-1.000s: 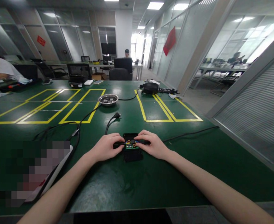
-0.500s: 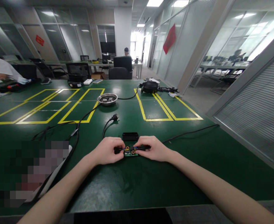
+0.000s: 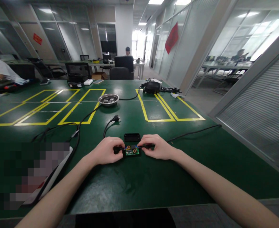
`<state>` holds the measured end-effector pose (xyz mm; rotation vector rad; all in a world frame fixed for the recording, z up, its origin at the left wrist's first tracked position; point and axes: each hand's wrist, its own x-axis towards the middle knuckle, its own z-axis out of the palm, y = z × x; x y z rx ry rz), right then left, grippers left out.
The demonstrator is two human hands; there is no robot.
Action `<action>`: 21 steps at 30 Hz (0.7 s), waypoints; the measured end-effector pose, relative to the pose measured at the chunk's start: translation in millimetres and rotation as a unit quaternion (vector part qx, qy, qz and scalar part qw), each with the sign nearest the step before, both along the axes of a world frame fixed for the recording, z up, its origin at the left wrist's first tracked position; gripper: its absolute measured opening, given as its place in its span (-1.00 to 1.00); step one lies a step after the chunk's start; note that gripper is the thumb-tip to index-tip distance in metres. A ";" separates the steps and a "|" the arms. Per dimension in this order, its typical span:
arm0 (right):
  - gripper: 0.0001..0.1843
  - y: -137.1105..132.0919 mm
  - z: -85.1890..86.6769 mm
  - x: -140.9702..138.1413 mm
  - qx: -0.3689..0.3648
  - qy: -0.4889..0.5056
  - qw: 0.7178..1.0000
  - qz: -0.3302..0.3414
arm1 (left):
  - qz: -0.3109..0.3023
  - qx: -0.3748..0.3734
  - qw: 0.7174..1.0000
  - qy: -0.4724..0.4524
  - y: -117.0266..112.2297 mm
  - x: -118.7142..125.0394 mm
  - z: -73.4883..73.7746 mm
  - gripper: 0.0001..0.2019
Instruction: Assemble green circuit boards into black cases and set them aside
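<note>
Between my two hands lies a small green circuit board [image 3: 132, 152] with copper coils and coloured wires at both ends. My left hand [image 3: 108, 151] pinches the black cable [image 3: 119, 148] at the board's left end. On the opposite side my right hand [image 3: 155, 147] has its fingers closed round another black cable [image 3: 149, 145], whose wires run into the board's right end. Just beyond the board sits an open black plastic case half [image 3: 132, 137]. A power plug [image 3: 116, 118] on a black cord rests on the green table behind my left hand.
A metal bowl [image 3: 108, 100] holds several small metal parts. Yellow tape [image 3: 159, 120] marks rectangles on the table [image 3: 177, 190]. Black cords [image 3: 78, 129] run at the left beside a blurred-out item [image 3: 42, 174]. A black device [image 3: 152, 87] stands at the back; people sit farther off.
Both hands have drawn slightly apart, away from the board's middle, so more of the board shows. Each still grips its cable. The whole view has shifted a little.
</note>
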<state>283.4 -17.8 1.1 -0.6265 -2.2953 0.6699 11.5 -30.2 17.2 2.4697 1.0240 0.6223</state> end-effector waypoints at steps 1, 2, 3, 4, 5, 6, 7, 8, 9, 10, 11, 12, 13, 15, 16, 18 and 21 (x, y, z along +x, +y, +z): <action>-0.81 0.2 0.2 0.3 -0.005 -0.005 1.000 -0.006 | 0.002 -0.005 1.000 -0.002 0.3 0.1 -0.2 -0.87; -0.83 0.4 0.3 0.7 -0.008 -0.010 1.000 -0.012 | 0.005 -0.008 1.000 -0.003 0.7 0.2 -0.6 -0.87; -0.85 0.6 0.3 1.2 -0.009 -0.015 1.000 -0.016 | 0.010 -0.011 1.000 -0.003 1.2 0.2 -1.1 -0.88; -0.86 1.0 0.1 1.7 -0.008 -0.017 1.000 -0.016 | 0.014 -0.011 1.000 -0.001 1.7 0.2 -1.8 -0.88; -0.88 1.4 -0.2 2.1 -0.004 -0.017 1.000 -0.012 | 0.018 -0.011 1.000 0.001 2.2 0.0 -2.5 -0.90; -0.89 1.8 -0.7 2.4 0.001 -0.015 1.000 -0.005 | 0.018 -0.008 1.000 0.004 2.8 -0.4 -3.1 -0.92; -0.90 2.2 -1.2 2.5 0.008 -0.011 1.000 0.004 | 0.015 -0.005 1.000 0.006 3.3 -0.9 -3.7 -0.94; -0.90 2.5 -1.8 2.4 0.016 -0.008 1.000 0.012 | 0.010 -0.002 1.000 0.006 3.8 -1.3 -4.1 -0.95; -0.89 2.6 -2.4 2.2 0.023 -0.005 1.000 0.018 | 0.004 -0.001 1.000 0.006 4.1 -1.8 -4.3 -0.94; -0.88 2.6 -3.0 1.9 0.029 -0.004 0.999 0.022 | 0.000 -0.001 1.000 0.004 4.2 -2.2 -4.2 -0.92; -0.86 2.5 -3.6 1.5 0.034 -0.005 0.999 0.025 | -0.002 -0.003 1.000 0.002 4.0 -2.4 -3.9 -0.91; -0.86 2.2 -4.1 1.1 0.037 -0.008 0.999 0.027 | 0.000 -0.005 1.000 0.001 3.7 -2.5 -3.5 -0.91; -0.86 1.9 -4.5 0.8 0.039 -0.013 0.999 0.028 | 0.002 -0.007 1.000 0.000 3.3 -2.4 -3.0 -0.90; -0.85 1.4 -4.9 0.4 0.040 -0.025 0.999 0.027 | 0.009 -0.009 1.000 0.002 2.3 -2.1 -2.1 -0.87; -0.85 1.3 -4.9 0.5 0.040 -0.031 0.998 0.025 | 0.012 -0.010 1.000 0.003 1.9 -2.0 -1.8 -0.87; -0.86 1.5 -4.6 1.2 0.038 -0.040 0.998 0.018 | 0.013 -0.010 1.000 0.006 1.7 -2.2 -1.4 -0.89; -0.89 2.5 -3.3 3.0 0.035 -0.054 0.998 0.012 | 0.005 -0.006 1.000 0.022 2.4 -3.1 -0.7 -0.91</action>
